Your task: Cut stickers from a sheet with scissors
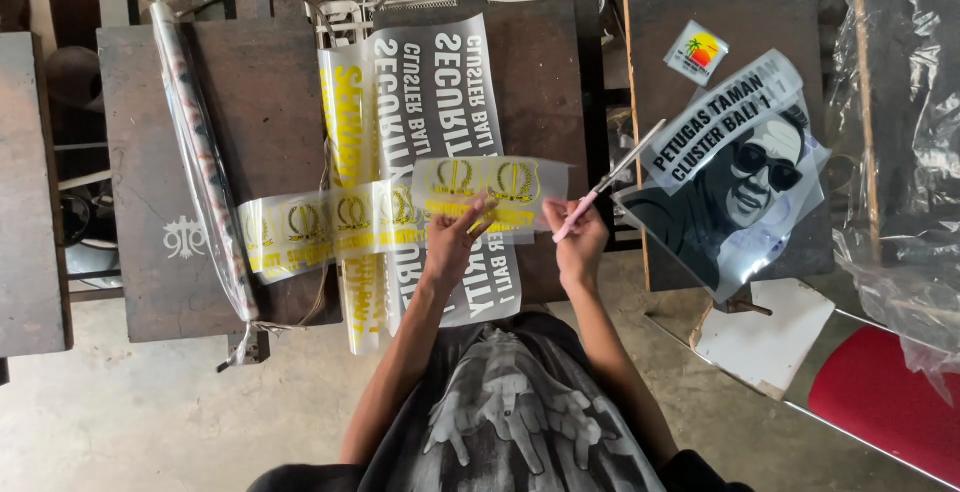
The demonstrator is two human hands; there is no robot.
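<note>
My left hand [455, 235] pinches the near edge of a long clear film strip [330, 220] printed with a row of yellow emblems, which runs left across the dark board. My right hand [578, 237] holds scissors with pink handles [610, 184], blades pointing up and to the right, and its fingers touch the strip's right end. Under the strip lie larger clear film sheets [430, 102] with white and yellow lettering.
A rolled film in a plastic sleeve [200, 162] lies along the left of the dark board [140, 252]. On the right board [770, 22] sit film sheets with a printed face and lettering [735, 187] and a small sticker [697, 52]. Crumpled plastic [900, 152] and a red surface [885, 402] are at far right.
</note>
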